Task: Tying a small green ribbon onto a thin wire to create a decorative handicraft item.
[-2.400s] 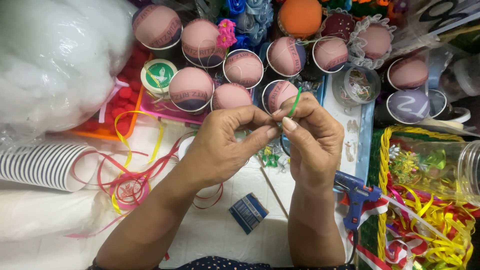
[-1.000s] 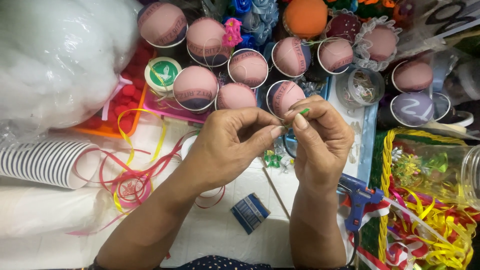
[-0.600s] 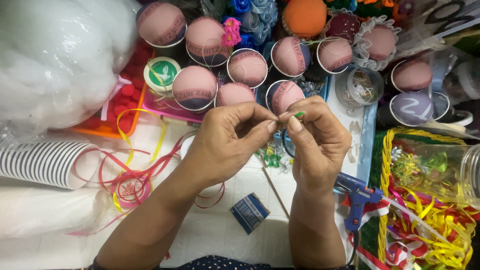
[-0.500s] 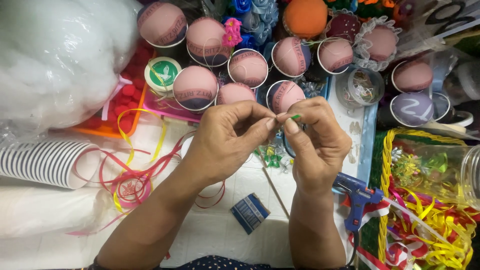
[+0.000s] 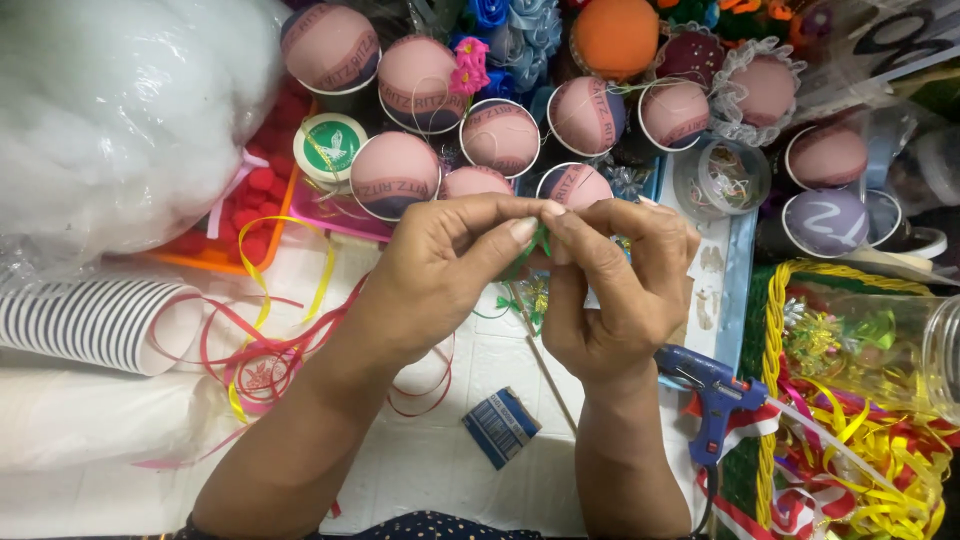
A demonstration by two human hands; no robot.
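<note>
Both hands meet above the middle of the worktop (image 5: 420,470), fingertips together, with a thin green ribbon (image 5: 538,243) pinched between them. The left hand (image 5: 455,265) comes in from the left, its thumb and forefinger closed on the ribbon's left side; the right hand (image 5: 615,290) comes in from below and to the right, its thumb and forefinger closed on the same ribbon right beside them, so the two grips touch or nearly touch. Only a short bit of green shows in the gap: it runs steeply, from the pinch at the top down and a little leftward behind the left thumb, and its full length is hidden by the fingers. Neither hand is nearer; the ribbon lies at the tips of both. Just below the pinch, small green bows (image 5: 512,303) lie on the worktop, apart from the hands. A blue glue gun (image 5: 712,395) lies near the right wrist, a small blue packet (image 5: 501,427) between the forearms, and pink padded balls (image 5: 395,175) stand just beyond the fingertips.
</note>
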